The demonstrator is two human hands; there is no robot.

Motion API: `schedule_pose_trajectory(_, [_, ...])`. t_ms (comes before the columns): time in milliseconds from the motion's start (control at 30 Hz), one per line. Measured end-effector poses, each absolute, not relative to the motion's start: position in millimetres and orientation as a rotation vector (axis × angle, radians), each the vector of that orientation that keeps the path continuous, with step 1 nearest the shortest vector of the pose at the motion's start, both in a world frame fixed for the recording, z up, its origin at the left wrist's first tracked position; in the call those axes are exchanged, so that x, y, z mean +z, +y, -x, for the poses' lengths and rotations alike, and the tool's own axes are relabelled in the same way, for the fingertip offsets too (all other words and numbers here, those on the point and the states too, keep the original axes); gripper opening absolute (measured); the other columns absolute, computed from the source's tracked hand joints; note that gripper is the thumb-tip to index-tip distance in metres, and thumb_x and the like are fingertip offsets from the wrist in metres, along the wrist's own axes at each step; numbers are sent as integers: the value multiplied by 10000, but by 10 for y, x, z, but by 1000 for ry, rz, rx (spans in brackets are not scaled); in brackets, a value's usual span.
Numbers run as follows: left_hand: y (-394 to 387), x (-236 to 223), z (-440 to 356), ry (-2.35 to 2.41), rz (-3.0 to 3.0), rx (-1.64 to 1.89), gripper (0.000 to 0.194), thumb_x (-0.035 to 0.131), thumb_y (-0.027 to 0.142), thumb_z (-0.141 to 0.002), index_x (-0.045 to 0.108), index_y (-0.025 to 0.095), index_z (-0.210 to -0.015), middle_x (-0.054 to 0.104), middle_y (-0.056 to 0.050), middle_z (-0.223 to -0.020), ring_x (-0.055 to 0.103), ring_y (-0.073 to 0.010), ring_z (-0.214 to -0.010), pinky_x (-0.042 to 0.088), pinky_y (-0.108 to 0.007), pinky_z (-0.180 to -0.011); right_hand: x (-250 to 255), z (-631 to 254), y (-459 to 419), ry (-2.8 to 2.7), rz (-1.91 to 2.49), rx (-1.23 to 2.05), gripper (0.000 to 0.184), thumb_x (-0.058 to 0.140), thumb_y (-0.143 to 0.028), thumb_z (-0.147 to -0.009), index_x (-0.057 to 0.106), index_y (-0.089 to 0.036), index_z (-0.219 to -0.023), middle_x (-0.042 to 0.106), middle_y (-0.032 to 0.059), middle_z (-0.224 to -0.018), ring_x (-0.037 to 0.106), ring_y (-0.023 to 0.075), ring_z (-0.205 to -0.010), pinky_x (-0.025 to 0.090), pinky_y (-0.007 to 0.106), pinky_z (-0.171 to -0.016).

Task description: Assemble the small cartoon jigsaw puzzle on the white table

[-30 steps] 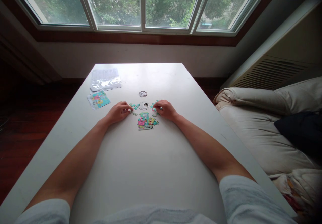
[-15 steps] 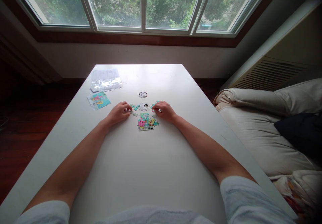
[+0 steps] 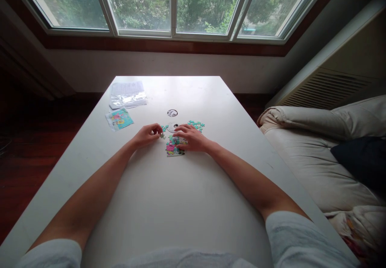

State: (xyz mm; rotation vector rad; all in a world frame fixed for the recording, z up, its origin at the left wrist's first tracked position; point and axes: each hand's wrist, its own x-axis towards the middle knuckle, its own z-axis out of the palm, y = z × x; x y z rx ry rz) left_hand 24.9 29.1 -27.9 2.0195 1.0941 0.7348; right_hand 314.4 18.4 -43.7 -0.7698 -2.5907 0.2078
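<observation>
My left hand (image 3: pixel 147 134) is just left of the small jigsaw, its thumb and fingers curled together in a pinch. Whatever is between the fingertips is too small to make out. Loose puzzle pieces (image 3: pixel 163 136) lie right at those fingertips. My right hand (image 3: pixel 193 138) is palm down, fingers apart, over the right part of the partly assembled cartoon puzzle (image 3: pixel 173 149). That hand hides the puzzle's right side. Its fingertips reach the near edge of a round white disc-like item (image 3: pixel 171 126). More teal pieces (image 3: pixel 196 125) lie beyond the right hand.
Behind the disc lies a round dark-rimmed item (image 3: pixel 172 113). A printed cartoon picture sheet (image 3: pixel 119 119) and a clear plastic packet (image 3: pixel 128 94) are at the white table's (image 3: pixel 177 203) left. A cushioned sofa (image 3: pixel 304 155) stands at the right, below window height.
My right hand has moved left and nearer, from the right-hand pieces to over the puzzle, and its fingers have spread. My left hand has shifted slightly right. The view moved a little.
</observation>
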Motion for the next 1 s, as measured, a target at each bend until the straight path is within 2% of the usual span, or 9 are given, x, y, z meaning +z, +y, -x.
schedule_pose_trajectory(200, [201,-77,-314,1073,-1805,357,179,660,331,-758,657,175,-844,624,3,-761,512,-133,-681,377,-252,-608,-478,-3173,212,-2603,777,215,389,675,-486,-903,657,-276,-1229,597,100,-1395,454,327,-1357,385,517,-1055])
schedule_pose_trajectory(433, [26,75,-465,1002,-1932,68,175,659,359,-725,639,187,-749,585,24,-691,502,-140,-658,366,-253,-581,-476,-3175,204,-2586,782,249,382,707,-462,-885,662,-295,-1224,615,91,-1374,458,319,-1360,371,514,-1088])
schedule_pose_trajectory(733, [-99,180,-550,1078,-2102,-1,120,597,312,-696,602,193,-712,590,14,-683,488,-146,-639,328,-258,-540,-456,-3173,191,-2585,786,272,395,730,-433,-867,666,-300,-1233,619,90,-1366,472,323,-1344,377,517,-1090])
schedule_pose_trajectory(1000, [-162,155,-609,1146,-2265,-14,95,554,290,-705,588,202,-693,610,13,-667,498,-152,-625,294,-277,-554,-485,-3181,211,-2594,774,263,393,691,-472,-893,657,-292,-1241,605,90,-1387,462,323,-1356,373,514,-1089])
